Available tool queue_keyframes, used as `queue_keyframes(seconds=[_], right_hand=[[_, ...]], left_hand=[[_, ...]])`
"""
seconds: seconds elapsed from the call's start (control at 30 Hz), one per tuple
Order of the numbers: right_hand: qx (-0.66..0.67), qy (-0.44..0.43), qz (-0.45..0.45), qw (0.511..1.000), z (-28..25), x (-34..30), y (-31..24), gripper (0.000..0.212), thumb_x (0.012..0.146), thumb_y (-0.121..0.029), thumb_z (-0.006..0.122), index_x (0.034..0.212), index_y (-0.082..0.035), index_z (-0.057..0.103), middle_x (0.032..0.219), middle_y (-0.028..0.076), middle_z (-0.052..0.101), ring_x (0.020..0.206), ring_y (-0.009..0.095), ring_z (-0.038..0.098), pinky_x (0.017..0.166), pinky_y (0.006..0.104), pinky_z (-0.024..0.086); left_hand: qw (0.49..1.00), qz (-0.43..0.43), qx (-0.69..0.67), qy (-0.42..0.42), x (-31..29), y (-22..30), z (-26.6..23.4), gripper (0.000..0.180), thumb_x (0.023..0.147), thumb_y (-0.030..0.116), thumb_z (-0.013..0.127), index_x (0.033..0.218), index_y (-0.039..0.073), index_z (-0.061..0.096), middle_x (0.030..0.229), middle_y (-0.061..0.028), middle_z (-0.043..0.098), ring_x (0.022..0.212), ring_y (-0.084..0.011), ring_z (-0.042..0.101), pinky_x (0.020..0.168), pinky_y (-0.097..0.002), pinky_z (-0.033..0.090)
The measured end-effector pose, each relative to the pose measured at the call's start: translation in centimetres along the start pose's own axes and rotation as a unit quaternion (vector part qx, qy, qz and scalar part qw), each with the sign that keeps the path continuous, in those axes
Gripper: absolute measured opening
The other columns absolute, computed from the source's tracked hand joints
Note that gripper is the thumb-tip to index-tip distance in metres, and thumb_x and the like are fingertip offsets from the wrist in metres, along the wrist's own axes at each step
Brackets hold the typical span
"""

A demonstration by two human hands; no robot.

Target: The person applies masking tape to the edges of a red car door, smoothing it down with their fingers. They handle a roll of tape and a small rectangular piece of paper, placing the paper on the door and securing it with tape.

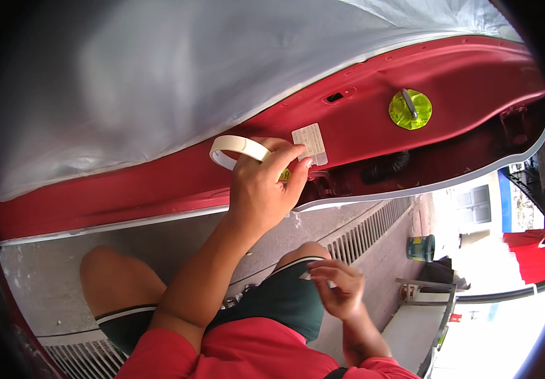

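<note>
My left hand [263,186] is closed around a roll of cream masking tape [241,144], which hangs off the back of the fingers. The tips of its thumb and index finger meet the edge of a pale printed label [310,143] on the red car body panel [354,129]. A bit of yellow-green shows under the fingers. Lower and to the right, over my thigh, my right hand [340,287] has its fingers drawn together. A small whitish scrap [306,275] shows at its fingertips, too small to name.
Grey-silver plastic sheeting [159,76] covers the car above the red panel. A yellow-green masked disc [410,110] with a grey strip sits on the panel at right. Below lie a black corrugated hose [386,167], a floor drain grate [367,230], a bucket [420,248] and a metal-framed stand [417,319].
</note>
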State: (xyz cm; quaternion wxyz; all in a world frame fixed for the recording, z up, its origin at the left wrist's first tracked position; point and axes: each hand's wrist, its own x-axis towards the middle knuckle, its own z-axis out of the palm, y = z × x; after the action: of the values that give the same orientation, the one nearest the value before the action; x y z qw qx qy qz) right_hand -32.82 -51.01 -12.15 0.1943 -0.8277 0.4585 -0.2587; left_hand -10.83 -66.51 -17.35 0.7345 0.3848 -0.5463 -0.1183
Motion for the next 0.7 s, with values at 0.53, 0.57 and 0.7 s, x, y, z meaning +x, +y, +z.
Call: queue_keyframes(seconds=[0.53, 0.57, 0.7], right_hand=[[0.225, 0.051, 0.244, 0.942, 12.7, -8.2, 11.1, 0.007, 0.102, 0.0, 0.078, 0.108, 0.0, 0.079, 0.09, 0.012, 0.08, 0.079, 0.016, 0.081, 0.069, 0.0286, 0.061], [0.227, 0.052, 0.247, 0.941, 12.5, -8.2, 11.2, 0.006, 0.102, -0.001, 0.078, 0.109, 0.0, 0.079, 0.089, 0.012, 0.081, 0.079, 0.016, 0.081, 0.069, 0.0284, 0.06], [0.232, 0.058, 0.256, 0.936, 12.2, -8.1, 11.7, 0.007, 0.103, -0.002, 0.079, 0.11, 0.0, 0.079, 0.089, 0.011, 0.081, 0.08, 0.016, 0.081, 0.069, 0.0285, 0.06]], left_hand=[[0.977, -0.011, 0.173, -0.125, 1.2, 3.9, 0.2, 0.009, 0.099, 0.004, 0.08, 0.108, 0.001, 0.082, 0.097, -0.0137, 0.082, 0.079, -0.0282, 0.079, 0.067, -0.0376, 0.06], [0.975, -0.011, 0.185, -0.122, 1.1, 4.0, 0.3, 0.008, 0.099, 0.004, 0.081, 0.107, 0.002, 0.082, 0.096, -0.0135, 0.082, 0.078, -0.0283, 0.079, 0.067, -0.0377, 0.059], [0.965, -0.018, 0.243, -0.099, 0.7, 4.4, 1.1, 0.006, 0.098, 0.004, 0.081, 0.104, 0.002, 0.08, 0.091, -0.0134, 0.08, 0.075, -0.0293, 0.078, 0.066, -0.0388, 0.059]])
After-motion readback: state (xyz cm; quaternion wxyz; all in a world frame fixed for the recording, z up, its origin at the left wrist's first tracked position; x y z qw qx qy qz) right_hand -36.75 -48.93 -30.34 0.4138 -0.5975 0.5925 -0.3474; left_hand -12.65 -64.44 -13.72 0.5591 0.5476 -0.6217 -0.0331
